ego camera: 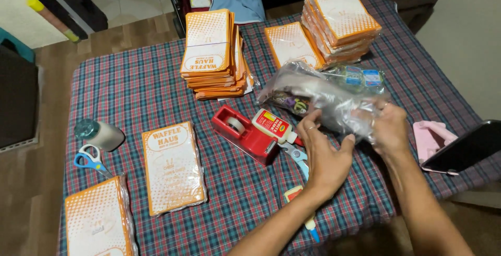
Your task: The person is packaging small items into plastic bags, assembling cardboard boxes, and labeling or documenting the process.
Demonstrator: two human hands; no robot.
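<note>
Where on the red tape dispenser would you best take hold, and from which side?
Grip the red tape dispenser across its two long flat sides, near the middle of the body, coming from above. It stands upright on the table, long and narrow, so both sides are open to fingers. The glue bottle lies against its far end, so keep away from that end, and probably from the cutter end too.

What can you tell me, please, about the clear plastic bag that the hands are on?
The clear plastic bag is crinkled, shiny film lying on its side on the plaid tablecloth, beside the red tape dispenser. Small colourful items show dimly through it. The right hand grips its near end; the left hand touches its lower edge with its fingertips.
</note>
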